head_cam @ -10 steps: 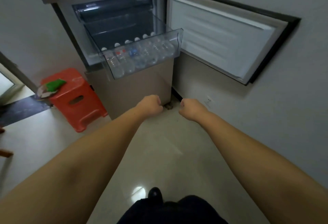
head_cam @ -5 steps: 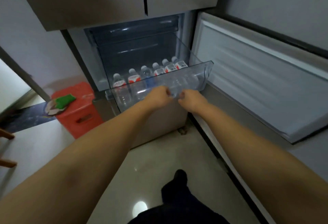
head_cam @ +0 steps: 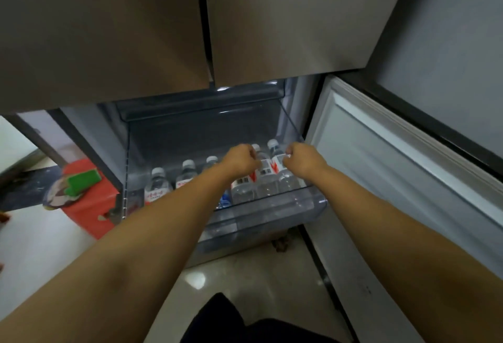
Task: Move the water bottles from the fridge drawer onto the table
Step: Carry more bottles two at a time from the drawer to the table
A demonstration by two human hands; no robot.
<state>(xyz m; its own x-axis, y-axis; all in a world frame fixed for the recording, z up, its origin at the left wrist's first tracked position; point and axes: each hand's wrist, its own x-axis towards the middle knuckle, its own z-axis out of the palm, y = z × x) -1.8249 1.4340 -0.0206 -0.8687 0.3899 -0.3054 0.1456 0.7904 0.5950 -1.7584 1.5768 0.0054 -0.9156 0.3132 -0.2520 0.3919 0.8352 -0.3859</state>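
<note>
The clear fridge drawer (head_cam: 272, 208) is pulled out and holds a row of several water bottles with white caps. The leftmost bottle (head_cam: 158, 186) has a red label; the rightmost bottle (head_cam: 284, 179) stands by the drawer's right wall. My left hand (head_cam: 241, 161) is curled into a fist over the top of a bottle (head_cam: 242, 189) in the right half of the row, hiding its cap. My right hand (head_cam: 302, 161) is also curled, its fingertips against the shoulder of the rightmost bottle. No bottle is lifted.
The open lower fridge door (head_cam: 381, 179) stands close on the right. Closed upper doors (head_cam: 190, 29) hang above the drawer. A red plastic stool (head_cam: 89, 209) with a green sponge (head_cam: 83, 179) on it sits at the left. Pale tiled floor lies below.
I have stepped closer to the fridge. Both fists rose from the drawer's front edge and moved over the bottles at the right end of the row.
</note>
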